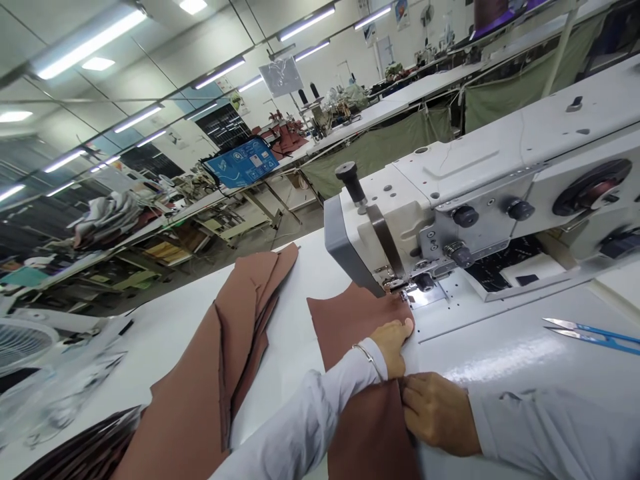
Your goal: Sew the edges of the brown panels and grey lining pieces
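Note:
A brown fabric piece (pixel 350 320) lies on the white table under the presser foot (pixel 400 285) of a white sewing machine (pixel 480 173). My left hand (pixel 393 343) rests flat on the fabric just before the foot, fingers stretched toward the needle. My right hand (pixel 437 413) sits closer to me, fingers curled and pinching the fabric's right edge. Both arms wear white sleeves; a thin bangle circles the left wrist.
A stack of brown cut pieces (pixel 220 360) lies to the left on the table (pixel 500 347). Blue-handled thread snips (pixel 593 332) lie at the right. A fan grille (pixel 25 340) stands at far left. Other sewing stations and tables fill the hall behind.

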`<state>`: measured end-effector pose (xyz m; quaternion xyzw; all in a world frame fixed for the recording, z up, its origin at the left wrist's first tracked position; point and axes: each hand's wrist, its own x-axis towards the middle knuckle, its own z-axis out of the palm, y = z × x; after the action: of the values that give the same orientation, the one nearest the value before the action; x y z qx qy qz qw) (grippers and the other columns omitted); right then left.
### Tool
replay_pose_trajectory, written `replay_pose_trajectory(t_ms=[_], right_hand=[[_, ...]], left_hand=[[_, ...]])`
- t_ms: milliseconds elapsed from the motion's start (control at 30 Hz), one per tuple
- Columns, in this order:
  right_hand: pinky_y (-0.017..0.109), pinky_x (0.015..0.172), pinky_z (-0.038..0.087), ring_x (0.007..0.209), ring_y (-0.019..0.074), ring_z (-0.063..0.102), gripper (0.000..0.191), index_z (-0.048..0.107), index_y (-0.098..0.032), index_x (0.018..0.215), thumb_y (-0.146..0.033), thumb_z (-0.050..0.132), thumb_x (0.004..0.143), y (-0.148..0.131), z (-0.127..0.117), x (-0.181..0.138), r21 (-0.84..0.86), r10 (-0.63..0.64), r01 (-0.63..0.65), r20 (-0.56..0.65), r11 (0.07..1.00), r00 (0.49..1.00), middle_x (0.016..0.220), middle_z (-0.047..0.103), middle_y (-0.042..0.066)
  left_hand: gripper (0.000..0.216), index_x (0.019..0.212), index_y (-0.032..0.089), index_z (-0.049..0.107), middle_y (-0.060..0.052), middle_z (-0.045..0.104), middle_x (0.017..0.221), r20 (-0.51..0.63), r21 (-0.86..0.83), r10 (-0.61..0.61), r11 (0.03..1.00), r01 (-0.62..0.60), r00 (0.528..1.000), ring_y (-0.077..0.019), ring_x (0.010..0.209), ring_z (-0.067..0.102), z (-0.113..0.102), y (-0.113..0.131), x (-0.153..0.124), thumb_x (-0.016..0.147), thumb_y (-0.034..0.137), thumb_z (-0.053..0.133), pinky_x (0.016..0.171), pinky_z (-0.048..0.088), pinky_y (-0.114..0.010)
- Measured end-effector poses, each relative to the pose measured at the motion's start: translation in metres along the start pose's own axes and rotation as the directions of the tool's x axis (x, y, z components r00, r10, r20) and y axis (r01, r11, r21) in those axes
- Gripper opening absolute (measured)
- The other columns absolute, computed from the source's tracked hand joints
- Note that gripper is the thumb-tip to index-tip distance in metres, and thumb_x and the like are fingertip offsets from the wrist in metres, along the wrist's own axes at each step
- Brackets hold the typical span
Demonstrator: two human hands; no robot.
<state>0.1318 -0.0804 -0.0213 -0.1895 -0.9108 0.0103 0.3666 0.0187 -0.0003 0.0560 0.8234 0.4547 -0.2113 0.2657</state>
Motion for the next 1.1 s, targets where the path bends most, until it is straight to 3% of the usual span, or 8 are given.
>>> replay_pose_trajectory(t_ms=[133,333,433,567,700,833,933,1100], right_hand=[[0.029,0.047,0.03,0.053,0.0161,0.042,0.026,0.048,-0.015,0.056,-0.003,0.039,0.077,0.012,0.001,0.005,-0.041,-0.019,0.02,0.009,0.999,1.0,0.057,0.047,0.004],[0.028,0.052,0.034,0.056,0.015,0.044,0.024,0.049,-0.013,0.058,-0.001,0.04,0.076,0.035,-0.002,0.006,-0.046,-0.037,0.038,0.019,0.998,0.999,0.06,0.05,0.005],[0.027,0.052,0.034,0.055,0.0146,0.044,0.023,0.049,-0.014,0.059,0.0,0.041,0.075,0.045,-0.003,0.005,-0.04,-0.057,0.058,0.027,0.997,0.998,0.06,0.05,0.004],[0.027,0.051,0.033,0.054,0.0138,0.043,0.025,0.048,-0.015,0.059,-0.001,0.039,0.078,0.061,-0.004,0.007,-0.04,-0.051,0.052,0.037,0.998,0.998,0.059,0.049,0.003],[0.026,0.051,0.036,0.055,0.0138,0.045,0.026,0.049,-0.015,0.06,-0.003,0.04,0.081,0.068,-0.005,0.007,-0.048,-0.022,0.026,0.07,0.999,0.997,0.06,0.05,0.003],[0.033,0.069,0.043,0.081,0.0202,0.053,0.016,0.058,-0.007,0.084,-0.006,0.043,0.081,0.05,-0.005,-0.001,-0.107,0.039,-0.029,0.088,0.994,0.995,0.085,0.059,0.013],[0.042,0.088,0.037,0.105,0.0286,0.046,0.029,0.056,0.0,0.102,-0.01,0.046,0.077,0.036,-0.003,-0.007,-0.21,0.067,-0.049,0.082,0.976,0.994,0.108,0.054,0.02],[0.046,0.091,0.034,0.101,0.0299,0.047,0.026,0.06,-0.002,0.095,-0.015,0.051,0.074,0.047,-0.004,-0.002,-0.291,0.059,0.01,0.229,0.957,0.972,0.102,0.057,0.02]], left_hand=[[0.085,0.133,0.005,0.024,-0.019,0.049,0.116,0.032,0.064,-0.05,0.997,0.048,0.998,-0.0315,0.106,0.05,-0.009,0.003,0.009,0.054,0.01,0.057,0.088,0.044,-0.037],[0.089,0.134,0.008,0.022,-0.019,0.045,0.119,0.002,0.113,-0.089,0.99,0.088,0.996,-0.0296,0.1,0.054,-0.016,0.005,0.016,0.054,0.013,0.06,0.084,0.047,-0.035],[0.077,0.127,0.008,0.033,-0.018,0.049,0.113,-0.017,0.089,-0.074,0.993,0.075,0.997,-0.0292,0.096,0.055,-0.018,0.005,0.018,0.055,0.012,0.059,0.08,0.048,-0.035],[0.047,0.102,0.009,0.052,-0.016,0.054,0.102,-0.113,0.085,-0.067,0.993,0.076,0.991,-0.0292,0.094,0.055,-0.022,0.004,0.024,0.055,0.008,0.058,0.08,0.047,-0.036],[0.055,0.108,0.012,0.05,-0.013,0.054,0.103,-0.049,0.009,-0.046,0.999,0.047,0.998,-0.0268,0.09,0.056,-0.021,-0.005,0.025,0.054,0.012,0.06,0.076,0.048,-0.033],[0.072,0.123,0.011,0.038,-0.012,0.058,0.105,0.017,-0.07,-0.051,0.996,0.052,0.999,-0.0275,0.095,0.056,-0.01,-0.015,0.021,0.054,0.013,0.06,0.078,0.048,-0.033],[0.067,0.124,0.013,0.039,-0.013,0.058,0.109,-0.026,-0.074,-0.042,0.996,0.04,0.999,-0.0281,0.101,0.055,-0.007,-0.013,0.02,0.059,0.011,0.056,0.083,0.046,-0.035],[0.045,0.106,0.009,0.052,-0.016,0.059,0.102,-0.07,0.054,-0.087,0.994,0.091,0.994,-0.0292,0.097,0.056,-0.023,0.002,0.024,0.061,0.012,0.053,0.083,0.046,-0.036]])
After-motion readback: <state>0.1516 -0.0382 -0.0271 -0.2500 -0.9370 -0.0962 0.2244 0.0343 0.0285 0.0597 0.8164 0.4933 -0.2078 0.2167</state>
